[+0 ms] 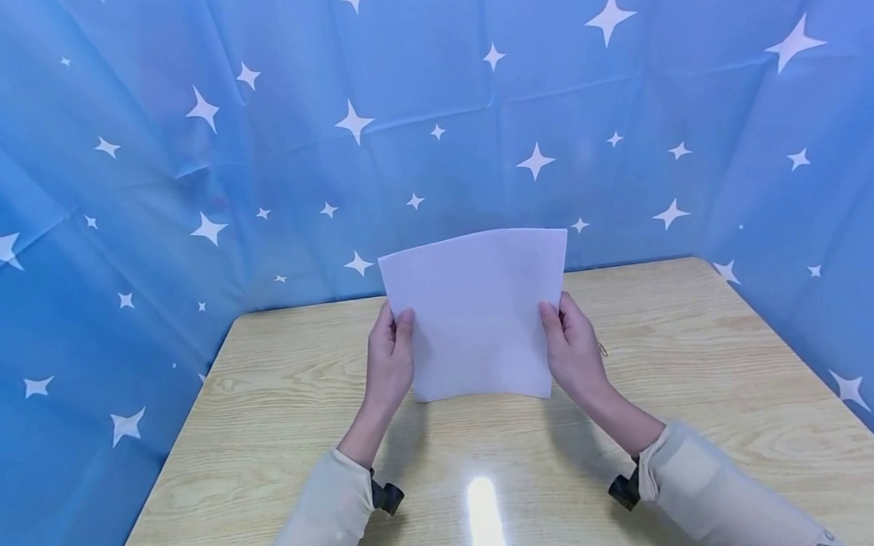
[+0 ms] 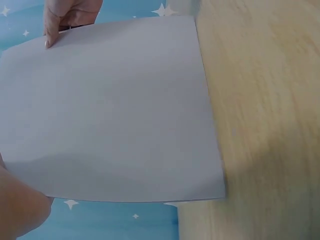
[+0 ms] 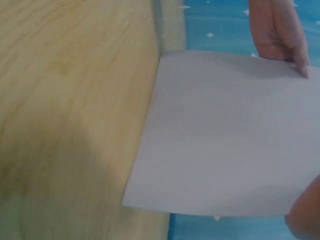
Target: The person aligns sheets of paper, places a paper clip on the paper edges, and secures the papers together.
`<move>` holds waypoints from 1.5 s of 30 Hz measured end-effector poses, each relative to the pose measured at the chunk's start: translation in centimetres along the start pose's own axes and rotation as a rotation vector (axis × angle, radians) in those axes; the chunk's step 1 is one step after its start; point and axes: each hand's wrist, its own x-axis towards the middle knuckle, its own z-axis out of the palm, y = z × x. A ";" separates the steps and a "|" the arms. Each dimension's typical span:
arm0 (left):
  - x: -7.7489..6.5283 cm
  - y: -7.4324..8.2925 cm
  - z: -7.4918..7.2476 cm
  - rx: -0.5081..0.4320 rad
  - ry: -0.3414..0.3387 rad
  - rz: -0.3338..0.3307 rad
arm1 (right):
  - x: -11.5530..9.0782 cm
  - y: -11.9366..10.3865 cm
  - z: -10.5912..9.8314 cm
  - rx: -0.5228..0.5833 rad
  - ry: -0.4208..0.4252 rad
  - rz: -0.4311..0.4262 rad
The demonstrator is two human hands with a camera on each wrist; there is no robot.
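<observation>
White paper [image 1: 480,312] stands tilted up over the middle of the table, slightly bowed, its face blank. At its left edge my left hand [image 1: 391,355] pinches it, thumb in front and fingers behind. The right hand [image 1: 573,348] grips the opposite edge the same way. Seen from the left wrist, the paper [image 2: 115,115] has a lower corner that looks layered; how many sheets there are I cannot tell. The right wrist view has the paper's face [image 3: 220,135] too, with the left hand [image 3: 279,32] on the far edge. Most fingers are hidden behind the paper.
The light wooden table [image 1: 267,450] reaches back to a blue curtain [image 1: 287,148] with white stars. A small wire loop, perhaps a paper clip [image 1: 603,350], shows just beyond the right hand. A bright reflection lies on the tabletop near the front.
</observation>
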 end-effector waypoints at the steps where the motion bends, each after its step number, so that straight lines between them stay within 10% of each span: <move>1: -0.1 -0.1 0.0 0.004 -0.002 -0.007 | -0.1 -0.2 0.0 -0.004 -0.002 0.007; 13: 0.3 0.7 -0.2 0.038 0.008 0.054 | -0.4 -4.3 -0.5 -0.006 -0.023 -0.038; 32: 1.0 -2.0 -0.5 0.063 0.031 0.025 | 0.6 -2.0 -1.2 -0.039 0.005 -0.043; 45: -0.3 -4.6 -1.0 0.031 -0.101 -0.318 | -0.5 1.5 -1.8 -0.051 -0.209 0.256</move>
